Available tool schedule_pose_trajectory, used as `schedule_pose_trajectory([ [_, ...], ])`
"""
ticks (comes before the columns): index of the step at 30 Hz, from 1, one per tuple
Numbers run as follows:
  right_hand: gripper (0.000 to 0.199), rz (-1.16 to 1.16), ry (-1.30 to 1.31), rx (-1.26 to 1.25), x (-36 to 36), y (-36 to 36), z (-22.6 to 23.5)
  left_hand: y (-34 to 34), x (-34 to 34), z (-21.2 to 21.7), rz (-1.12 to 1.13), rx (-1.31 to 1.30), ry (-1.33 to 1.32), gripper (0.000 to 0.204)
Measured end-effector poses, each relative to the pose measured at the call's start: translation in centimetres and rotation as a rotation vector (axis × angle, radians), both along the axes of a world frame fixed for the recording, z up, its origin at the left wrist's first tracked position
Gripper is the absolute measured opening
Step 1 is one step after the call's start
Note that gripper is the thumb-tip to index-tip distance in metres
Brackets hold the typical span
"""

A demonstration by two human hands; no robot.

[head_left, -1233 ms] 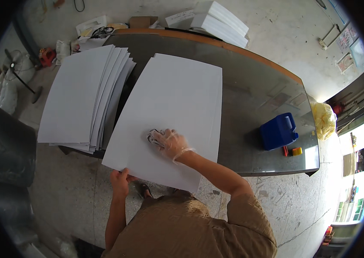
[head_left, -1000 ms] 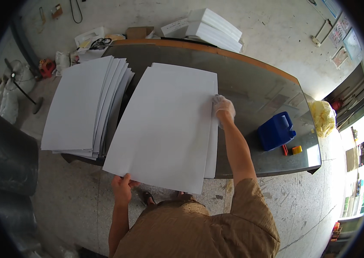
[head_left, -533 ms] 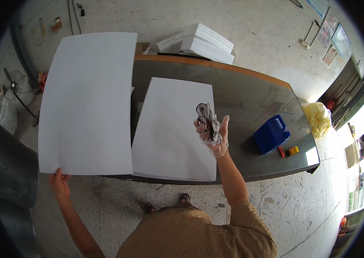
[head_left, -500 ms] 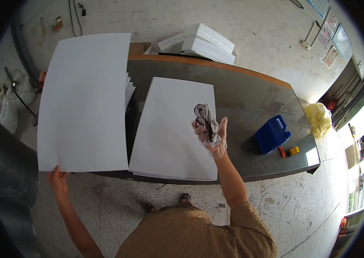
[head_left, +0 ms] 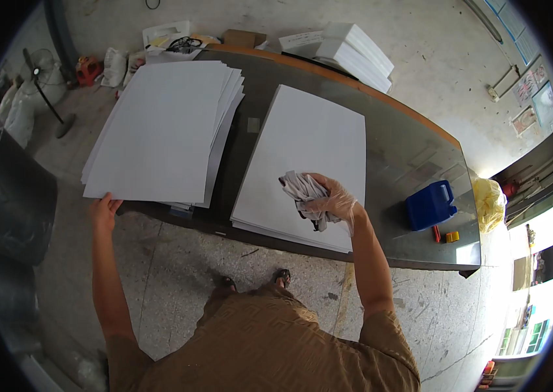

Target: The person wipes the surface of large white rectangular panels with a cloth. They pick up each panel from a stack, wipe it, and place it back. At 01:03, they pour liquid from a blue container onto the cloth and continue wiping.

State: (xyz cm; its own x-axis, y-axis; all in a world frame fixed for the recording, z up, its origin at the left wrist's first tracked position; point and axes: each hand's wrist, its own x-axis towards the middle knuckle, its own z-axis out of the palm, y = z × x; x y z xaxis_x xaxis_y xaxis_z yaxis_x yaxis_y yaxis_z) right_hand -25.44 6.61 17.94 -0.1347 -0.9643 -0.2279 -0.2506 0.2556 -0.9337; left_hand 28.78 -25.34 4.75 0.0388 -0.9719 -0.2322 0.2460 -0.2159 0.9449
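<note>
A stack of large white sheets (head_left: 159, 130) lies on the left of the dark glass-topped table (head_left: 413, 137), its edges fanned out unevenly. My bare left hand (head_left: 104, 212) pinches the near left edge of the top sheet, thumb over it. To the right lies a second, neater white stack (head_left: 309, 137). Above its near part my right hand (head_left: 336, 199), in a clear plastic glove, grips a crumpled grey cloth (head_left: 306, 191) with dark patches. The palm is turned down and inward; whether the cloth touches the sheet I cannot tell.
A blue jerrycan (head_left: 430, 206) stands at the table's right, beside a yellow cap (head_left: 452, 236) and a red object (head_left: 436, 233). White foam blocks (head_left: 358, 55) sit past the far edge. A yellow bag (head_left: 488, 204) is off the right end, a fan (head_left: 44, 72) far left.
The sheet in my left hand has come down onto the left stack. My right hand has turned from palm up to palm down with the cloth. The view has shifted.
</note>
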Motion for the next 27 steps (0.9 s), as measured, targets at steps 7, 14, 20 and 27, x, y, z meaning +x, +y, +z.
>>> schedule_pose_trajectory([
  [7, 0.09, 0.107, 0.928, 0.339, 5.2, -3.9, -3.2, -4.1, 0.8, -1.0, -0.035, 0.073, 0.003, 0.023],
  [14, 0.078, -0.011, 1.241, -0.22, 8.4, -1.5, -9.6, -3.6, -0.3, 2.1, -0.055, 0.159, -0.362, 0.036],
  [20, 0.057, -0.162, 0.952, -0.267, 7.1, -2.3, -10.6, 9.5, -8.8, 1.4, 0.277, -0.827, -0.845, 0.024],
  [27, 0.06, -0.048, 1.145, -0.387, 12.7, -4.0, -9.3, 24.5, -23.4, -3.9, -0.634, -1.411, -0.831, 0.039],
])
